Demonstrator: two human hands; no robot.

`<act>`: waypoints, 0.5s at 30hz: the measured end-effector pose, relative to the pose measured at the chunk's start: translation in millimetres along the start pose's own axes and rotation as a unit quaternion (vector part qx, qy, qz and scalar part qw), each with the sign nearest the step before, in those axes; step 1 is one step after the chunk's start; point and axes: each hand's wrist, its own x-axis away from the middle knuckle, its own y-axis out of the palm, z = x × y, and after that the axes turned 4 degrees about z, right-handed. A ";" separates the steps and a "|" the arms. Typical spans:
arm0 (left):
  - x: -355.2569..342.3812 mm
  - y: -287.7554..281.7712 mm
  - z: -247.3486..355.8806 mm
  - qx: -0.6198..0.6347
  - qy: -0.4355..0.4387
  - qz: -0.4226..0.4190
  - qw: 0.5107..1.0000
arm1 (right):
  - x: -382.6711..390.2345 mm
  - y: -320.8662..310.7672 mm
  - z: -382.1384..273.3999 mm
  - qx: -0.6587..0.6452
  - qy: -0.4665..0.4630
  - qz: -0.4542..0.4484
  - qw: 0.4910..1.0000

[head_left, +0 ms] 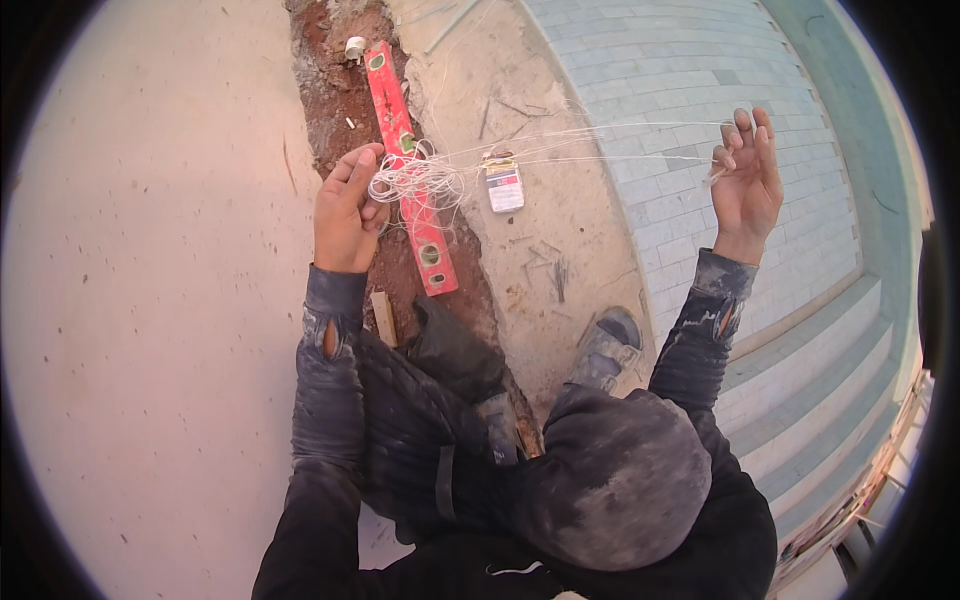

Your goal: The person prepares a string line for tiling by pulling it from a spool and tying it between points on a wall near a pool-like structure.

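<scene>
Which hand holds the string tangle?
The left hand, at the white string bundle over the red level; the right hand is at the far end of the strands.

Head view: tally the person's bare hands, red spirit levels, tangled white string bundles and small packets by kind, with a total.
Bare left hand and bare right hand: 2
Long red spirit level: 1
Tangled white string bundle: 1
Small rectangular multicoloured packet: 1
Total: 5
</scene>
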 end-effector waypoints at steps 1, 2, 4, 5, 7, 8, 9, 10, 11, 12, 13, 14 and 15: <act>0.0 0.0 2.0 -0.002 0.002 0.001 1.000 | 4.0 -3.9 -6.6 0.028 -0.014 0.012 0.999; 0.7 0.0 5.4 -0.005 0.006 0.002 1.000 | 8.5 -7.1 -13.0 0.054 -0.028 0.022 0.998; 7.7 -1.0 15.0 -0.049 0.025 -0.009 0.998 | 20.0 -15.4 -25.7 0.086 -0.036 0.026 0.995; 5.8 5.6 13.9 -0.078 0.028 -0.037 0.996 | 31.6 -20.7 -47.8 0.113 -0.045 0.027 0.992; 14.7 12.5 20.2 -0.179 0.037 -0.081 0.980 | 50.9 -36.0 -76.7 0.169 -0.066 0.071 0.981; 22.7 18.4 20.7 -0.240 0.038 -0.105 0.964 | 59.6 -47.0 -92.6 0.181 -0.076 0.094 0.976; 28.1 20.1 20.4 -0.298 0.039 -0.129 0.945 | 68.6 -59.3 -110.2 0.193 -0.087 0.115 0.970; 28.1 18.0 16.4 -0.353 0.040 -0.141 0.924 | 81.3 -70.7 -130.8 0.225 -0.110 0.162 0.954; 25.5 16.1 11.2 -0.406 0.039 -0.154 0.900 | 93.8 -80.4 -150.9 0.256 -0.133 0.209 0.934; 22.9 13.9 5.3 -0.458 0.038 -0.167 0.872 | 106.6 -89.3 -167.5 0.296 -0.144 0.259 0.908; 20.6 11.8 1.8 -0.431 0.030 -0.176 0.884 | 117.3 -98.6 -181.0 0.334 -0.157 0.309 0.876; 19.5 11.2 2.5 -0.444 -0.010 -0.201 0.873 | 126.5 -106.3 -190.6 0.394 -0.161 0.339 0.839; 18.2 11.9 5.4 -0.457 -0.051 -0.228 0.858 | 138.4 -114.5 -196.1 0.452 -0.164 0.370 0.795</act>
